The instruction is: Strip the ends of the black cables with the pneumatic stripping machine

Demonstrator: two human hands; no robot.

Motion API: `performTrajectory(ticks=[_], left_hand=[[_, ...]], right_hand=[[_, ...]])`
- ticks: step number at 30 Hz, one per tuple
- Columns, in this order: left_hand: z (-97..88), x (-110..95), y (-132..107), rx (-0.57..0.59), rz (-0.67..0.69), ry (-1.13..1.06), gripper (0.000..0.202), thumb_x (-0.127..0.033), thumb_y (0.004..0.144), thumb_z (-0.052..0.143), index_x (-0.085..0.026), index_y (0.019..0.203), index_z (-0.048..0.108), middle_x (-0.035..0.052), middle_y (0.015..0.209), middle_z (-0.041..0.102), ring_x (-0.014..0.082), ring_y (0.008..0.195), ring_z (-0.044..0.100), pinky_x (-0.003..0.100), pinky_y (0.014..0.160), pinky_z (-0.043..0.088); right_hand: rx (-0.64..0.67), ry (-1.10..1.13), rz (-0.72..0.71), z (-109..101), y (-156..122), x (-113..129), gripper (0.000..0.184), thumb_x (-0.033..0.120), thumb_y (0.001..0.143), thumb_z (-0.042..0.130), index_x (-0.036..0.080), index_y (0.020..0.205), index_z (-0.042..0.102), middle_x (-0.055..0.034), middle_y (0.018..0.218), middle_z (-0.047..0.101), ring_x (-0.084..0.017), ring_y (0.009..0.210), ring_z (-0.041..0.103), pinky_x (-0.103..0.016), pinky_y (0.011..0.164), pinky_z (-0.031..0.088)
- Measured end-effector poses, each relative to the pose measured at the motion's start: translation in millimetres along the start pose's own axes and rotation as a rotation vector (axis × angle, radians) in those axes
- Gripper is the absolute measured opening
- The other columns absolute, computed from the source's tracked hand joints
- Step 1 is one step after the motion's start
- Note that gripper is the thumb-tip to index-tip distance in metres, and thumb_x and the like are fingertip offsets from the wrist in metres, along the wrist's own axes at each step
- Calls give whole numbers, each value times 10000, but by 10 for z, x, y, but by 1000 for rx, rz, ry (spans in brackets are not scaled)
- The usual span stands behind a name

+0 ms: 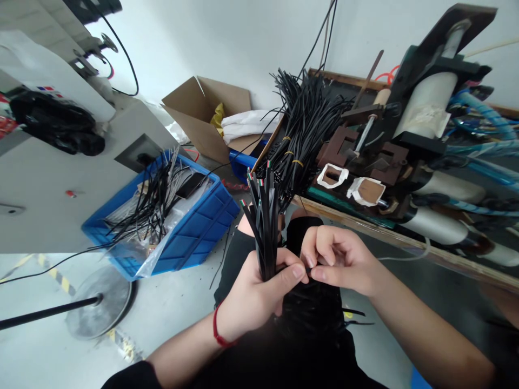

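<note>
Clamping the upright bundle of black cut cables (264,227) in our left hand (253,294), right hand (340,259) fingers pinching beside its thumb, we risk cables sliding loose if that grip slackens.

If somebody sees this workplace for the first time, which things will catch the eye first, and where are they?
In the centre, the left hand grips an upright bundle of black cables with coloured wire ends, and the right hand pinches at it beside the left thumb. Behind, on the workbench, lies a bigger heap of black cables. At left, a blue crate holds more cables.
</note>
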State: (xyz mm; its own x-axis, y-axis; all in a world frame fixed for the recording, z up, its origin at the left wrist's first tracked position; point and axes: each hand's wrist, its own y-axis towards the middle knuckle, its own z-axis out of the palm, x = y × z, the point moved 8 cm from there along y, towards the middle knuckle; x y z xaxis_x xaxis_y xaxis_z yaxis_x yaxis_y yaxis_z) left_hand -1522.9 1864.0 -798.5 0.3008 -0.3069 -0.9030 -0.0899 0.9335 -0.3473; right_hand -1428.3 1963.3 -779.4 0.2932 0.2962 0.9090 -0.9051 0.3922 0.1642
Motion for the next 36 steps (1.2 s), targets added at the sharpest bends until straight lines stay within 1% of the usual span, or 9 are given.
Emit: performTrajectory(ticks=[9,17,21,29,36], left_hand=[[-15,-7,6,-1,7,-21,403,-541,973,739,-156,856,753,-88,541,440,35,379,421,141,368,325],[-49,38,5,-1,-9,-14,430,-565,965,741,-149,858,762,-77,541,463,44,374,440,154,366,326],[-64,50,4,-27,-16,-5,434,-572,950,751,-150,851,761,-70,543,474,53,372,450,163,364,338],[-64,72,-33,-28,-6,10,444,-581,948,753,-149,851,766,-56,577,507,45,382,465,152,366,327],[-45,69,-56,-21,-3,3,430,-557,960,750,-143,848,749,-35,632,572,30,397,470,134,374,346]], right_hand=[[-18,-132,-59,0,-5,51,349,143,942,782,227,762,495,-9,903,669,-155,716,675,-281,585,470],[32,-521,-194,69,2,305,310,55,926,753,235,769,556,-8,880,726,-141,700,646,-279,606,490],[37,-651,-205,97,-11,352,301,44,932,730,238,787,552,12,875,720,-130,720,652,-270,637,499],[75,-620,-124,138,-11,279,301,63,945,719,233,799,517,23,874,679,-117,735,620,-262,668,485],[87,-582,-95,159,-20,221,287,86,953,722,232,806,523,21,888,682,-120,749,623,-266,689,489]])
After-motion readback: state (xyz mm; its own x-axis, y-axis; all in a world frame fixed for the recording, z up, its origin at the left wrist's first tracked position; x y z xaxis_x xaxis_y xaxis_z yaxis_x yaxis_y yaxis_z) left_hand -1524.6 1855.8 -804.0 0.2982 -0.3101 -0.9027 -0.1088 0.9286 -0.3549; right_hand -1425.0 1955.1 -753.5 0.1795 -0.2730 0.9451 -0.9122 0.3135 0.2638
